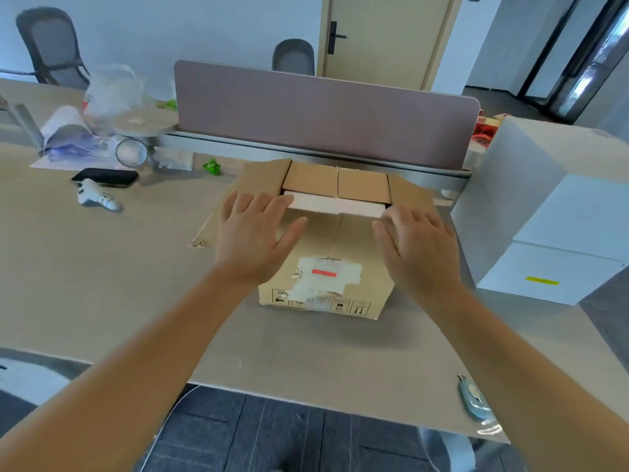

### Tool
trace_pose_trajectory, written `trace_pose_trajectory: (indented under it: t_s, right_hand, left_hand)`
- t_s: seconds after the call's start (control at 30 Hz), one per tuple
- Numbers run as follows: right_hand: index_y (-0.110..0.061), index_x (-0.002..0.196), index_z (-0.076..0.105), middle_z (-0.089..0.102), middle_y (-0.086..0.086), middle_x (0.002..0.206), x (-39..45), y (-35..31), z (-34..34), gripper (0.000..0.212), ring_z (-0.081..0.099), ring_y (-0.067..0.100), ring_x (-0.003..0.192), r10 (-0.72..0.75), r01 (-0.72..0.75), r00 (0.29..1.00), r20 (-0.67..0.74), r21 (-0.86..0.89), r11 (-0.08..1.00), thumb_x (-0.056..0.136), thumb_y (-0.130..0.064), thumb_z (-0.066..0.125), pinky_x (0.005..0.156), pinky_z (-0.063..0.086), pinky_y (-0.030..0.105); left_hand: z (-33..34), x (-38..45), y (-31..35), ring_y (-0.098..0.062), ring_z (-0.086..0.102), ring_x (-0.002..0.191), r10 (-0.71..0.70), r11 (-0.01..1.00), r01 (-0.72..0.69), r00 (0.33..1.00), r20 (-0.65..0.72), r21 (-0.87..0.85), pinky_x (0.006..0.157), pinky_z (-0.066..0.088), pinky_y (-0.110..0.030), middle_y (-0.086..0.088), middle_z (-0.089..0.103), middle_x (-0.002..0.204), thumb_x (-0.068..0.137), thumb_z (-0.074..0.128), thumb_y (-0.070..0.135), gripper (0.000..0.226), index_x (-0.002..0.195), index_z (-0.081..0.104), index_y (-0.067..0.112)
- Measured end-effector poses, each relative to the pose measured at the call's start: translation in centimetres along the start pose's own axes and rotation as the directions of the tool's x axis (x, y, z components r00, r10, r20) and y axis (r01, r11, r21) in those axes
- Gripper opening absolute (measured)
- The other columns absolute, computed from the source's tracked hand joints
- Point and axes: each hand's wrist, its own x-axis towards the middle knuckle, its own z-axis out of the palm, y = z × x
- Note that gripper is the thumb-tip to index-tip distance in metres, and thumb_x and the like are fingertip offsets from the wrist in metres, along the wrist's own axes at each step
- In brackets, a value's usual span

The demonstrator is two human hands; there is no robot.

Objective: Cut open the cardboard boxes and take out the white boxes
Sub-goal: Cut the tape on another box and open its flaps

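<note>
Head view: the cardboard box (326, 267) sits mid-desk (102, 284), flaps spread, a white box (335, 205) showing in its opening. Both hands lie flat with straight fingers, left hand (253, 238) and right hand (417, 247) touching the white box's ends. A box cutter (471, 396) lies near the desk's edge; stacked white boxes (558, 233) stand at right.
</note>
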Motion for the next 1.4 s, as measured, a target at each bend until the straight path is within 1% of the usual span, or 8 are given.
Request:
trace_pose_trajectory:
  t_s: [0.17, 0.37, 0.5, 0.6, 0.73, 1.0, 1.3, 1.4]
  right_hand:
    - [-0.023, 0.05, 0.026, 0.034, -0.003, 0.052, -4.7, -0.2, -0.1, 0.052, 0.041, 0.02, 0.055, 0.006, -0.019, 0.947, 0.32, 0.036, 0.999, 0.096, -0.045, 0.022, 0.057, 0.026, 0.03]
    - [-0.017, 0.057, 0.031, 0.035, -0.002, 0.055, -6.9, 1.6, 3.4, 0.05, 0.039, 0.017, 0.057, 0.09, -0.194, 0.758, 0.646, 0.092, 0.977, 0.096, -0.047, 0.027, 0.06, 0.03, 0.032]
    - [-0.016, 0.059, 0.037, 0.039, -0.001, 0.06, -4.7, 2.0, 3.9, 0.044, 0.042, 0.017, 0.059, 0.099, -0.199, 0.819, 0.565, 0.118, 0.973, 0.096, -0.041, 0.033, 0.062, 0.032, 0.033]
    - [-0.009, 0.089, 0.059, 0.057, 0.005, 0.09, -1.0, 2.2, 4.1, 0.038, 0.057, 0.023, 0.085, 0.099, -0.18, 0.854, 0.511, 0.111, 0.977, 0.095, -0.039, 0.037, 0.073, 0.041, 0.035]
    - [-0.012, 0.128, 0.048, 0.049, 0.004, 0.131, 4.8, 2.7, 5.8, 0.044, 0.048, 0.021, 0.119, 0.146, -0.198, 0.828, 0.541, 0.039, 0.98, 0.096, -0.04, 0.036, 0.097, 0.038, 0.034]
    - [-0.005, 0.096, 0.056, 0.05, 0.011, 0.11, 12.1, 4.8, 11.9, 0.028, 0.046, 0.028, 0.108, 0.308, -0.332, 0.779, 0.547, -0.057, 0.941, 0.092, -0.03, 0.044, 0.091, 0.036, 0.034]
    - [-0.012, 0.128, 0.04, 0.034, 0.006, 0.137, 12.3, 4.8, 13.8, 0.042, 0.03, 0.022, 0.128, 0.291, -0.284, 0.89, 0.351, -0.072, 0.956, 0.093, -0.034, 0.045, 0.106, 0.024, 0.031]
    - [-0.013, 0.137, 0.031, 0.023, 0.009, 0.147, 13.3, 5.0, 13.7, 0.049, 0.023, 0.025, 0.135, 0.291, -0.285, 0.906, 0.309, -0.063, 0.956, 0.093, -0.032, 0.044, 0.11, 0.021, 0.033]
  left_hand:
    - [0.1, -6.0, -0.5, -0.028, 0.055, 0.072, -0.079, 0.994, 0.094, 0.97, 0.228, -0.055, 0.069, 0.028, -0.03, -0.006, 0.057, 0.068, 0.076, -0.009, 0.074, 0.095, 0.065, 0.058, 0.007]
    - [2.8, -8.1, -0.9, -0.023, 0.046, 0.12, -0.161, 0.978, 0.208, 0.734, 0.659, 0.006, 0.096, 0.033, -0.036, -0.004, 0.055, 0.119, 0.082, 0.009, 0.066, 0.077, 0.108, 0.061, 0.016]
    - [3.7, -5.3, -1.1, -0.025, 0.055, 0.097, -0.155, 0.968, 0.241, 0.8, 0.58, -0.074, 0.087, 0.042, -0.039, -0.002, 0.059, 0.092, 0.065, 0.007, 0.071, 0.08, 0.085, 0.058, 0.014]
    - [3.8, -1.2, -1.3, -0.021, 0.047, 0.118, -0.108, 0.987, 0.155, 0.82, 0.563, -0.036, 0.098, 0.033, -0.036, -0.002, 0.055, 0.125, 0.081, 0.018, 0.066, 0.075, 0.118, 0.056, 0.015]
    - [5.6, 4.9, -3.1, -0.018, 0.037, 0.128, -0.05, 0.996, 0.084, 0.816, 0.576, -0.033, 0.104, 0.027, -0.034, 0.0, 0.04, 0.141, 0.096, 0.031, 0.048, 0.052, 0.139, 0.037, 0.019]
    - [13.4, 12.4, -6.2, -0.021, 0.014, 0.14, 0.025, 0.994, -0.091, 0.761, 0.648, 0.069, 0.112, 0.014, -0.035, -0.001, 0.017, 0.153, 0.095, 0.035, 0.049, 0.052, 0.134, 0.04, 0.017]
    - [14.6, 13.5, -7.6, -0.024, 0.021, 0.138, 0.178, 0.953, -0.281, 0.819, 0.545, 0.111, 0.114, 0.01, -0.041, -0.001, 0.026, 0.148, 0.09, 0.023, 0.055, 0.063, 0.136, 0.038, 0.014]
    - [14.8, 14.6, -7.8, -0.038, 0.051, 0.121, 0.204, 0.945, -0.292, 0.877, 0.435, 0.146, 0.099, 0.033, -0.059, -0.015, 0.054, 0.13, 0.08, 0.028, 0.051, 0.066, 0.118, 0.06, 0.007]
